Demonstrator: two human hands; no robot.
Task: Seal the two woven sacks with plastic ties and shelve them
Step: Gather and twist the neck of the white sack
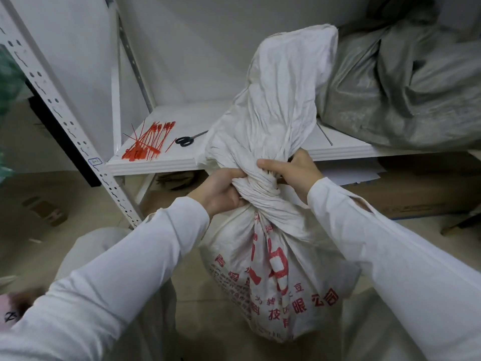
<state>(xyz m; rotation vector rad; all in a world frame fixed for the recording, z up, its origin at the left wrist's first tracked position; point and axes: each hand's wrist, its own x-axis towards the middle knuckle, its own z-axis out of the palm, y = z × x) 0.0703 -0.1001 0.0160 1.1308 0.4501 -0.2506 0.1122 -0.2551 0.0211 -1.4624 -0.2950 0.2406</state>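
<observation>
A white woven sack (270,269) with red printed characters stands on the floor in front of the shelf. Its neck is twisted into a tight rope and the loose top flares upward over the shelf edge. My left hand (221,191) grips the twisted neck from the left. My right hand (294,170) grips it from the right, fingers curled over the top of the twist. A bundle of red plastic ties (148,144) lies on the white shelf (156,162) at the left. Part of a second white sack (88,246) shows low on the left, under my left arm.
Black-handled scissors (188,139) lie on the shelf beside the ties. A grey woven sack (406,89) fills the right of the shelf. A perforated white upright (65,121) stands at the left. Cardboard boxes (416,194) sit under the shelf.
</observation>
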